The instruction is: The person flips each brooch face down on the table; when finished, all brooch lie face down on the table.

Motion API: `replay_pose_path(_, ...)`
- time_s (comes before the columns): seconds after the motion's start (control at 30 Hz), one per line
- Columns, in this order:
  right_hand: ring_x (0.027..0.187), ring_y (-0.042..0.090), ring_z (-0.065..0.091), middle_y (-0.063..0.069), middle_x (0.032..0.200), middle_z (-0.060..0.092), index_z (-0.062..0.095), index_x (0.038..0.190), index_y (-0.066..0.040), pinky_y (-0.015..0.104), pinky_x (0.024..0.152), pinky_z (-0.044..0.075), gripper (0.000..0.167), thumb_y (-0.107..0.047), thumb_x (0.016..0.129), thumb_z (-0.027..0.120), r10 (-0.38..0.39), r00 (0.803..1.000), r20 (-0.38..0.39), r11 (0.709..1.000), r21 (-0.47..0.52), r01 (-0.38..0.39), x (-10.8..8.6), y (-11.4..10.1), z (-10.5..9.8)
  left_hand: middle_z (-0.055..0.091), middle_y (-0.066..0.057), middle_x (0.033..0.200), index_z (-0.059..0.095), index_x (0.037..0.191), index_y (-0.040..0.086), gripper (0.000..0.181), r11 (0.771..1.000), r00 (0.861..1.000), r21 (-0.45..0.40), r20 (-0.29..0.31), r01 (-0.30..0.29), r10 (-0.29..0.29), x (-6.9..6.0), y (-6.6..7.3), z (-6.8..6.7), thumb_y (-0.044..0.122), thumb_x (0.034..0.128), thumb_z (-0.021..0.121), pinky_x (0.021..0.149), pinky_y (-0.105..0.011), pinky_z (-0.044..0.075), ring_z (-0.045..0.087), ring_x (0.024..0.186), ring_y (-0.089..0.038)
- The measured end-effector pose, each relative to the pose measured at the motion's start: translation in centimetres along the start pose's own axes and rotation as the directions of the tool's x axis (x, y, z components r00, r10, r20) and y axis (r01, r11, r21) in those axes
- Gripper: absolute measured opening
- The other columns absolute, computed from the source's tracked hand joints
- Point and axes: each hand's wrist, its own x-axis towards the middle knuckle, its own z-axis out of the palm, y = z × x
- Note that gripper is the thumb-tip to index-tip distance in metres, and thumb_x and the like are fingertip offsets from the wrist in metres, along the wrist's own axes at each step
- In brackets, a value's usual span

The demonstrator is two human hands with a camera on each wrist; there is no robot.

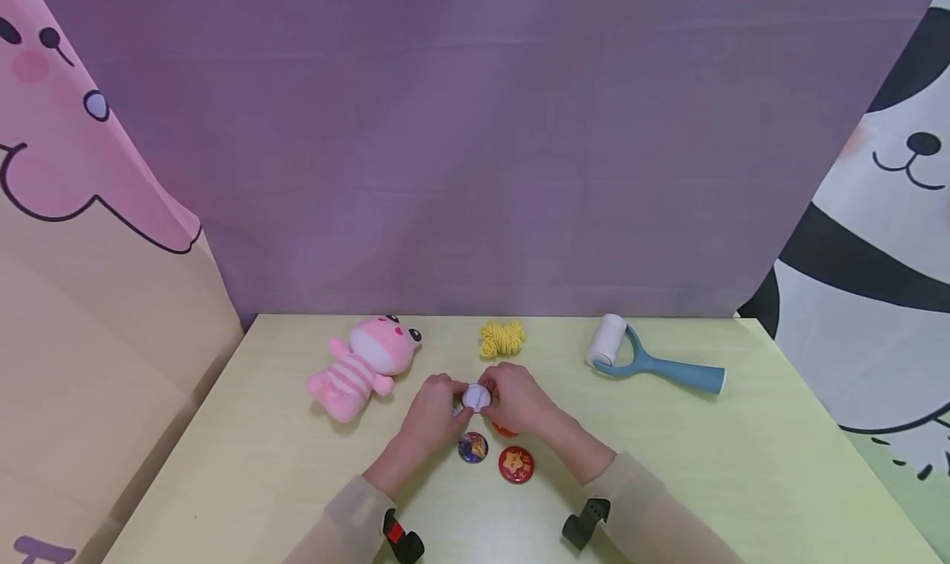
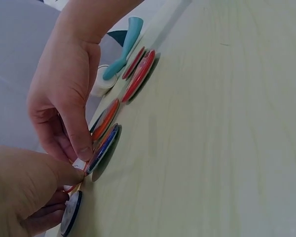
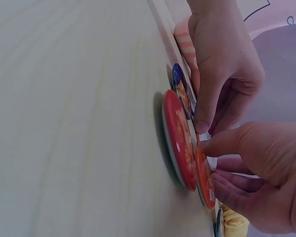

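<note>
Both hands hold a round pin badge (image 1: 476, 397) between them, its pale back turned up toward the head camera. My left hand (image 1: 434, 407) pinches its left edge with thumb and fingers, and my right hand (image 1: 515, 395) pinches the right edge. Nearer to me lie a blue-purple badge (image 1: 472, 447) and a red badge (image 1: 515, 464), face up. An orange badge (image 3: 204, 177) lies partly hidden under the right hand. Beside the left fingers in the left wrist view is a dark-rimmed badge (image 2: 71, 213). Fingers cover much of the held badge in both wrist views.
A pink striped plush toy (image 1: 364, 368) lies at the left of the table (image 1: 245, 473). Behind the hands sits a bundle of yellow cord (image 1: 502, 339). At the right is a lint roller (image 1: 653, 368) with a blue handle. A purple cloth (image 1: 475, 152) hangs at the back.
</note>
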Motion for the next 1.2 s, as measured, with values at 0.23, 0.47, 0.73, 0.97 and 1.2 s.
replay_pose_path(0.23, 0.093, 0.019, 0.065, 0.007, 0.099, 0.072, 0.077, 0.112, -0.002, 0.04, 0.089, 0.062, 0.025, -0.01, 0.089, 0.084, 0.037, 0.999, -0.01, 0.999, -0.011, -0.037, -0.3, -0.1, -0.4, 0.072, -0.009, 0.087, 0.082, 0.104, -0.004, 0.023, 1.0, 1.0, 0.004, -0.01, -0.019, 0.019, 0.0, 0.0, -0.2, 0.011, 0.0869, 0.086, 0.074, -0.029, 0.05, 0.054, 0.083, -0.018)
replay_pose_path(0.47, 0.096, 0.021, 0.069, 0.01, 0.108, 0.074, 0.075, 0.117, -0.002, 0.039, 0.087, 0.063, 0.028, -0.009, 0.091, 0.083, 0.036, 0.998, -0.05, 0.999, -0.036, -0.037, -0.6, 0.9, -2.7, 0.079, -0.015, 0.109, 0.08, 0.115, -0.001, 0.031, 0.999, 0.998, -0.044, -0.046, -0.032, 0.03, 0.5, 0.8, -0.9, 0.016, 0.0895, 0.083, 0.098, -0.045, 0.06, 0.07, 0.106, -0.031)
replay_pose_path(0.73, 0.092, 0.024, 0.072, 0.014, 0.108, 0.074, 0.075, 0.113, 0.0, 0.038, 0.081, 0.063, 0.024, -0.007, 0.091, 0.08, -0.01, 0.998, -0.07, 0.999, -0.051, 0.006, -1.3, 2.8, -4.8, 0.079, -0.014, 0.119, 0.078, 0.122, 0.001, 0.035, 0.993, 0.997, -0.089, -0.019, -0.075, 0.074, 1.6, 2.2, -0.6, 0.018, 0.0908, 0.083, 0.104, -0.046, 0.06, 0.071, 0.117, -0.032)
replay_pose_path(0.97, 0.089, 0.02, 0.07, 0.012, 0.104, 0.074, 0.076, 0.112, 0.0, 0.033, 0.076, 0.062, 0.022, -0.008, 0.092, 0.08, 0.026, 0.999, -0.035, 0.998, -0.049, -0.028, -2.3, 3.2, -5.1, 0.079, -0.013, 0.117, 0.077, 0.124, 0.002, 0.037, 0.993, 0.996, -0.1, 0.056, -0.067, 0.072, 1.9, 3.3, 0.2, 0.017, 0.0915, 0.082, 0.092, -0.037, 0.062, 0.07, 0.1, -0.023)
replay_pose_path(1.2, 0.09, 0.018, 0.07, 0.009, 0.104, 0.073, 0.076, 0.111, -0.003, 0.033, 0.076, 0.063, 0.019, -0.01, 0.093, 0.08, 0.059, 0.997, -0.041, 0.996, -0.058, -0.062, -2.7, 3.8, -5.2, 0.079, -0.011, 0.109, 0.077, 0.124, 0.003, 0.033, 0.995, 0.993, -0.075, 0.089, -0.071, 0.078, 2.2, 3.9, 1.0, 0.016, 0.094, 0.079, 0.076, -0.023, 0.058, 0.063, 0.086, -0.014)
